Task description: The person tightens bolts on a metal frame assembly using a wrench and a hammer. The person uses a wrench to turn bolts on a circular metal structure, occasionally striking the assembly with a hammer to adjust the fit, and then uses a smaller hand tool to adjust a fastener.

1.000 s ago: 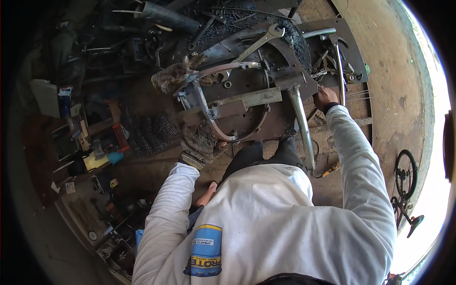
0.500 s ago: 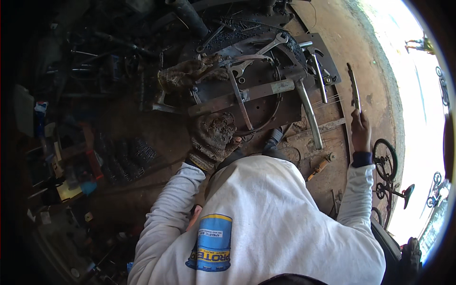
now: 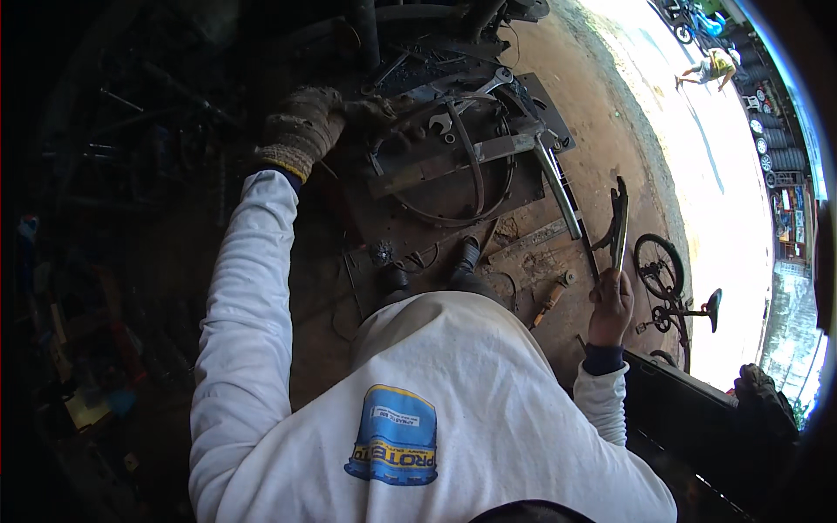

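Note:
My left hand (image 3: pixel 301 131), in a dirty knitted glove with a yellow-edged cuff, is closed at the left end of the workbench. Dark fingers of a loose work glove (image 3: pixel 373 109) stick out beyond it; my own fingertips are hidden. My bare right hand (image 3: pixel 612 301) grips a long metal hand tool (image 3: pixel 620 227) with dark jaws and a side lever, like locking pliers. It points up and away, right of the bench. On the bench lies a metal frame (image 3: pixel 478 174) of a thin ring and curved strips, crossed by a flat bar (image 3: pixel 418 174). A steel tube (image 3: pixel 558 193) juts from its right.
A large open-end wrench (image 3: pixel 440 125) lies behind the flat bar. On the ground are an orange-bodied power tool (image 3: pixel 551 301) and my feet below the bench. A bicycle (image 3: pixel 667 288) stands at the right. Farther off, a person (image 3: pixel 715 66) is on the bright road.
My left hand has moved forward and left, from the bench's near edge onto the loose glove. My right hand has drawn back and inward with the tool. The view has turned somewhat.

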Tool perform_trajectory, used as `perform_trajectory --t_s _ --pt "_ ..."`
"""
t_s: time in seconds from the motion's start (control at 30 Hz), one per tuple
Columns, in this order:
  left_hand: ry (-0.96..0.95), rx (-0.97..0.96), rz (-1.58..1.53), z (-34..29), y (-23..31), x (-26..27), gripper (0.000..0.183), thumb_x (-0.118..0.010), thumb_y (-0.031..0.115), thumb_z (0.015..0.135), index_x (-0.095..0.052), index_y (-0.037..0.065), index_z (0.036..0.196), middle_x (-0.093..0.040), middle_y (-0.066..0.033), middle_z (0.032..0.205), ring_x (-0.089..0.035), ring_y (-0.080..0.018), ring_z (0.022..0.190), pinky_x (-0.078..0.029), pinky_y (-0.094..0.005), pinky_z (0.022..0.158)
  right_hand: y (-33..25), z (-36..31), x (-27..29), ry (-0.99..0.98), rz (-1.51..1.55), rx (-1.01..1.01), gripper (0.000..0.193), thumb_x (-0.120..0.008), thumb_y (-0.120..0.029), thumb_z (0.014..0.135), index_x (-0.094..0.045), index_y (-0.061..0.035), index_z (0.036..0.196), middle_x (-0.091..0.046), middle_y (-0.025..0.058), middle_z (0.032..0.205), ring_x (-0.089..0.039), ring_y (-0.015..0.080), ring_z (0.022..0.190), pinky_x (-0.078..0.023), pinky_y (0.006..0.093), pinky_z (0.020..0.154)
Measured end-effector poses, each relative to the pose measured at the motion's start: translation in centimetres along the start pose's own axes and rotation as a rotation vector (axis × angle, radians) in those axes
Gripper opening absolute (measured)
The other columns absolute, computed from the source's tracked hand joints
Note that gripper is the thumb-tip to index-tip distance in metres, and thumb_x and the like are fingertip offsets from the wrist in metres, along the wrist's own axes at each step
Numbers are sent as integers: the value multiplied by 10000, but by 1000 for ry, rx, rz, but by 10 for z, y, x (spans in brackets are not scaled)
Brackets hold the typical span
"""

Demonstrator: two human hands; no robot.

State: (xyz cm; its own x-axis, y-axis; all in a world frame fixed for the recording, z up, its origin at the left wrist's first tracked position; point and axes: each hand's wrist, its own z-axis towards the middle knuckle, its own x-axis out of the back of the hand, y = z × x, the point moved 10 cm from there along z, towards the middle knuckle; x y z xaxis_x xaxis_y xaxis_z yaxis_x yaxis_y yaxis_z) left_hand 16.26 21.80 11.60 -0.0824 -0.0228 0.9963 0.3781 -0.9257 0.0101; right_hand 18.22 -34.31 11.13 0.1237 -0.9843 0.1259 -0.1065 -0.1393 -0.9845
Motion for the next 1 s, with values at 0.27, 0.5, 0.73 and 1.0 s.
perform_trajectory --t_s 0.27,0.5,0.73,1.0 --pt "244 -90 7 16 12 -29 475 -569 436 916 -579 161 1304 -591 -124 1290 -549 -343 1216 -460 -463 1021 1 -44 -55 -101 214 -239 264 -500 -283 1042 -531 -72 887 -423 -37 707 -361 51 584 -324 230 530" --pt "239 40 -1251 -62 14 1 345 -636 89 934 -568 59 1271 -635 -89 1144 -634 -163 1029 -530 -297 884 -1 -60 -106 -327 538 -444 286 -479 -303 1047 -493 -86 860 -371 -32 699 -342 83 612 -334 260 580" --pt "-693 -158 -2004 -172 208 -11 314 -555 137 982 -532 18 1272 -609 -136 1228 -613 -212 1119 -509 -324 944 -13 -65 -147 -667 540 -436 356 -462 -384 1047 -513 -72 884 -407 -35 731 -359 71 635 -350 263 594" --pt "-1188 -251 -3076 -184 238 -20 396 -353 208 1062 -437 -10 1381 -521 -177 1349 -503 -259 1277 -399 -389 1121 -10 -75 -194 -739 -18 -351 357 -553 -350 1017 -598 -6 1102 -498 -39 772 -444 85 691 -395 271 630"
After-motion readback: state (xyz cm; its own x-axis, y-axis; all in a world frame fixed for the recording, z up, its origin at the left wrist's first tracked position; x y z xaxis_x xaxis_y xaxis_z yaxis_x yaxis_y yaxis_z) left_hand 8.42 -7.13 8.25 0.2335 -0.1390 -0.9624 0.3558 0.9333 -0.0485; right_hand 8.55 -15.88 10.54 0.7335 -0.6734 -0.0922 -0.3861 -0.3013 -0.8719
